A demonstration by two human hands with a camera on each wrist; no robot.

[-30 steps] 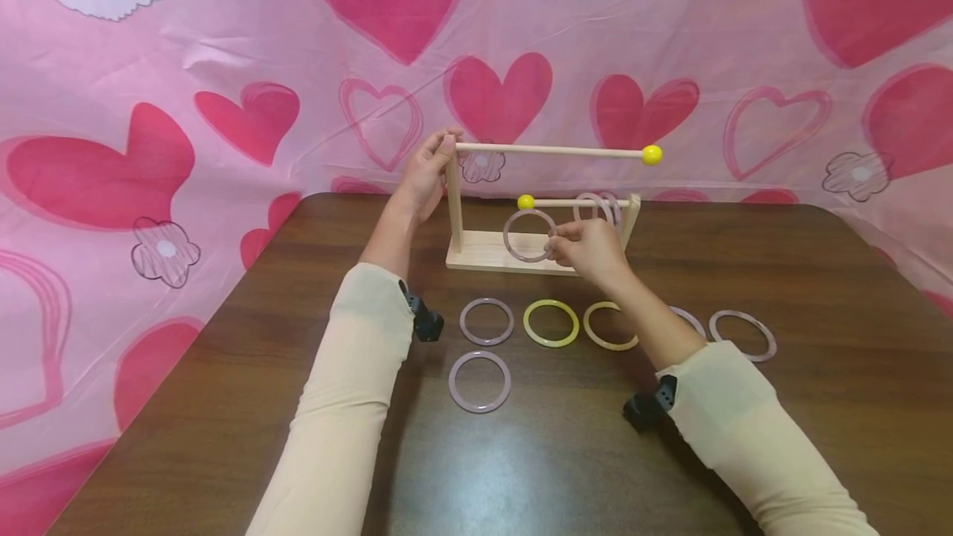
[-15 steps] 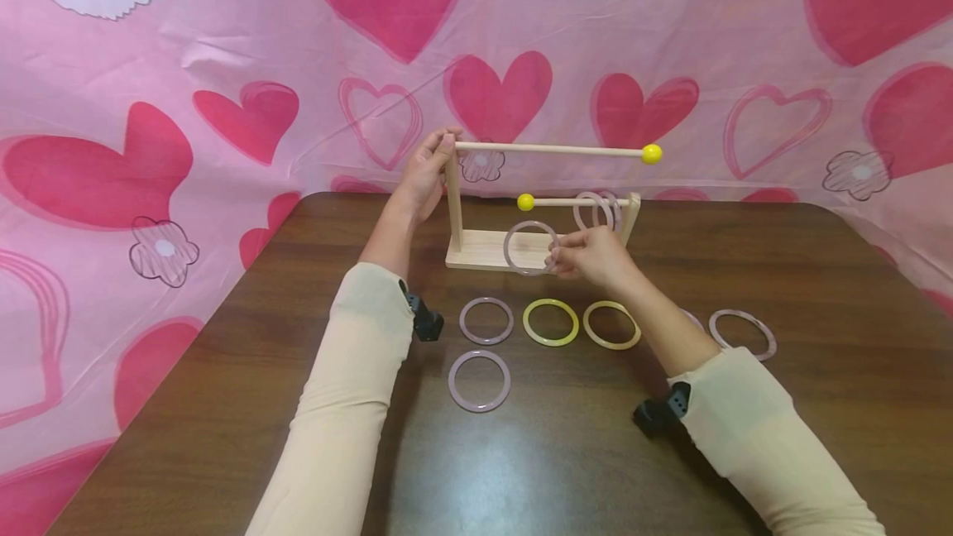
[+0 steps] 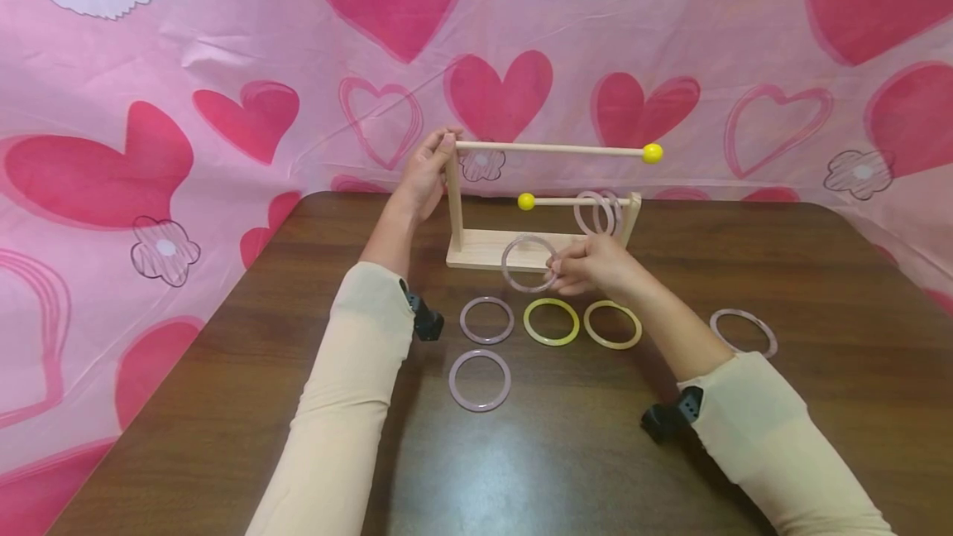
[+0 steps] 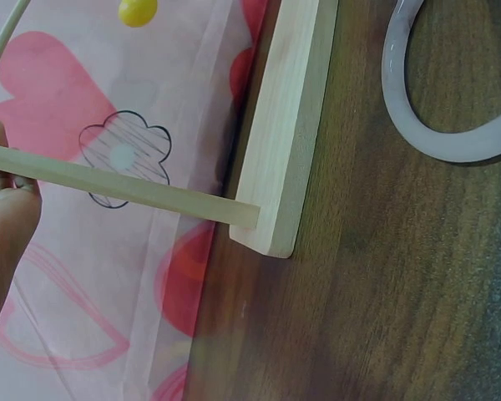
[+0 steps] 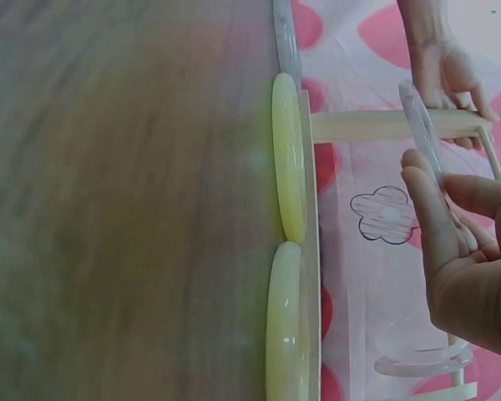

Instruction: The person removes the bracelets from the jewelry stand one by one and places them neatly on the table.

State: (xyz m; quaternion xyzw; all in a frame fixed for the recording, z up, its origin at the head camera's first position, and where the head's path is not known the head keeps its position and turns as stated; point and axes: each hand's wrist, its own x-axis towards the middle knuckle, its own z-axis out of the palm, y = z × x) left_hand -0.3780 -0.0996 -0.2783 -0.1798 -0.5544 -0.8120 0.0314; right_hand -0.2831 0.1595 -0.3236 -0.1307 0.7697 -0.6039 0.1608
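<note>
My left hand [image 3: 426,176] grips the top of the tall left post of a wooden bangle stand [image 3: 476,253], thumb in front and fingers behind. Between thumb and fingertips, my right hand [image 3: 599,265] pinches a pale lilac bangle [image 3: 504,264] by its right side. That bangle is held upright in front of the stand's base, below the lower rod [image 3: 554,203]. Two pale bangles [image 3: 578,213] hang at the right end of this rod, beside the short post. The upper rod [image 3: 551,147] carries no bangle and ends in a yellow ball [image 3: 652,153].
On the brown table [image 3: 313,453] lie a lilac bangle [image 3: 487,342], a bright yellow bangle [image 3: 551,342] and a pale yellow bangle [image 3: 613,346] in a row. Nearer is another lilac bangle [image 3: 480,408]; a pale bangle [image 3: 733,313] lies right of my forearm. A heart-patterned cloth [image 3: 320,48] hangs behind.
My right hand has lowered the pinched bangle from near the lower rod to in front of the base. The right forearm has shifted right, covering one table bangle. My left hand stays put.
</note>
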